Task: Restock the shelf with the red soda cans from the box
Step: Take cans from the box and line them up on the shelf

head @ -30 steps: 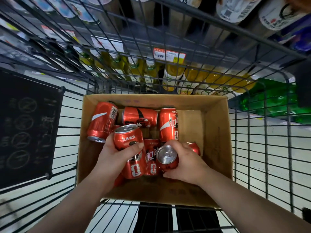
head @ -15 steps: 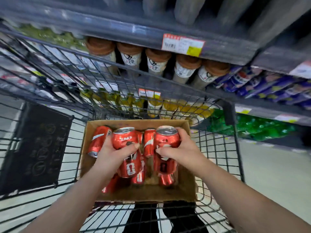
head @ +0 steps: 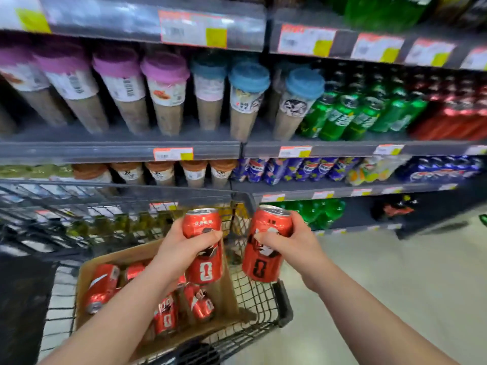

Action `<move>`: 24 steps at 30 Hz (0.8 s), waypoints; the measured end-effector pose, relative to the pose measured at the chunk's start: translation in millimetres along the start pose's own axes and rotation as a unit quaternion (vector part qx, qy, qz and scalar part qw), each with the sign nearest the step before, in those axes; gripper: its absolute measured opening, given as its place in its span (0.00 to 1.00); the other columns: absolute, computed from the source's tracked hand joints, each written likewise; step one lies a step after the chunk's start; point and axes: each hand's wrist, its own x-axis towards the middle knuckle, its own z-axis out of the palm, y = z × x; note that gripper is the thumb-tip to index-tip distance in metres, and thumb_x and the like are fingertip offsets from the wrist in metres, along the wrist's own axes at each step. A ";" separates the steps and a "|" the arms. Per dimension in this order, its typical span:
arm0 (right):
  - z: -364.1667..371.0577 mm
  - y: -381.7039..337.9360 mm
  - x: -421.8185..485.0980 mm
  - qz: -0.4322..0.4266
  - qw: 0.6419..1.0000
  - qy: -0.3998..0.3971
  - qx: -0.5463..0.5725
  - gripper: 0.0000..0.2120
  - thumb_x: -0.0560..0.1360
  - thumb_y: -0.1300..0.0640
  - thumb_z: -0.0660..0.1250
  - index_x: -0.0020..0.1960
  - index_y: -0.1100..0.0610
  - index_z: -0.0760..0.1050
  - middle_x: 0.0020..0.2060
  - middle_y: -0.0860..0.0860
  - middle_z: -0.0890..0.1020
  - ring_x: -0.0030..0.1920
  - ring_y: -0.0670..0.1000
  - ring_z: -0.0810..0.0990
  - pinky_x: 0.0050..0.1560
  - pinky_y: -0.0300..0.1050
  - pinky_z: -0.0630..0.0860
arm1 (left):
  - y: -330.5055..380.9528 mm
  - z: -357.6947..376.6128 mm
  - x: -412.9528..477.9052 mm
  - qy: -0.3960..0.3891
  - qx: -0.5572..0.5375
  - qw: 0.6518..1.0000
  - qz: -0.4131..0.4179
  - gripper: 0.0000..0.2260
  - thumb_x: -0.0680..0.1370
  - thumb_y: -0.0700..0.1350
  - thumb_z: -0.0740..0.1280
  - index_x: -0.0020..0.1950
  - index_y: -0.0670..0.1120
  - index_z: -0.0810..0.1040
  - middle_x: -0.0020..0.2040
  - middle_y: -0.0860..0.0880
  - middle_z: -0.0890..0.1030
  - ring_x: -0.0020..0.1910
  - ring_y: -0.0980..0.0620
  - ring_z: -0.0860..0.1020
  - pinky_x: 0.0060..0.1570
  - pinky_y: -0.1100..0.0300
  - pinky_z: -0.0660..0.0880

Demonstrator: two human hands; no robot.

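Nearest, the left hand (head: 181, 248) wraps fingers and thumb round one red soda can (head: 202, 222), held upright above the cardboard box (head: 226, 293). The right hand (head: 290, 241) grips a second red can (head: 263, 267), tilted slightly, over the right rim of the wire shopping cart (head: 253, 299). The two held cans are apart, with a clear gap between them. Both are smooth, glossy metal cylinders with silver tops.

Below them, the open-topped box of matt brown board sits inside the black cart. Loose red cans (head: 101, 285) lie on their sides in it.

To the right of the cart, the pale, smooth floor (head: 382, 272) lies open as far as the shelving.

Beyond, grey shelf rails (head: 342, 150) carry price tags. Tapered cups (head: 163, 96) with purple and blue lids, green bottles (head: 340, 119) and blue cans (head: 311, 167) fill the tiers, all blurred.
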 end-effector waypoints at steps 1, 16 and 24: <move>-18.6 0.1 -8.5 -0.003 1.000 0.020 0.010 0.17 0.65 0.60 0.76 0.48 0.50 0.72 0.42 0.47 0.81 0.42 0.46 0.79 0.43 0.41 0.75 | 4.9 17.4 -3.7 -0.011 0.006 1.000 0.011 0.25 0.68 0.45 0.76 0.59 0.52 0.68 0.49 0.48 0.80 0.46 0.48 0.80 0.40 0.56 0.76; -339.7 92.5 -209.1 -0.030 0.962 0.255 0.089 0.22 0.53 0.50 0.72 0.46 0.51 0.73 0.42 0.48 0.81 0.40 0.45 0.79 0.38 0.36 0.74 | -4.5 352.4 -175.3 -0.223 0.065 0.968 0.093 0.25 0.54 0.48 0.77 0.49 0.49 0.77 0.42 0.44 0.85 0.41 0.43 0.83 0.47 0.45 0.80; -463.5 115.7 -292.1 -0.052 0.935 0.330 0.116 0.15 0.65 0.59 0.75 0.46 0.50 0.72 0.40 0.46 0.80 0.39 0.43 0.78 0.34 0.33 0.72 | -4.1 482.3 -250.6 -0.305 0.100 0.940 0.113 0.23 0.56 0.47 0.78 0.48 0.48 0.77 0.42 0.41 0.85 0.42 0.39 0.83 0.45 0.46 0.80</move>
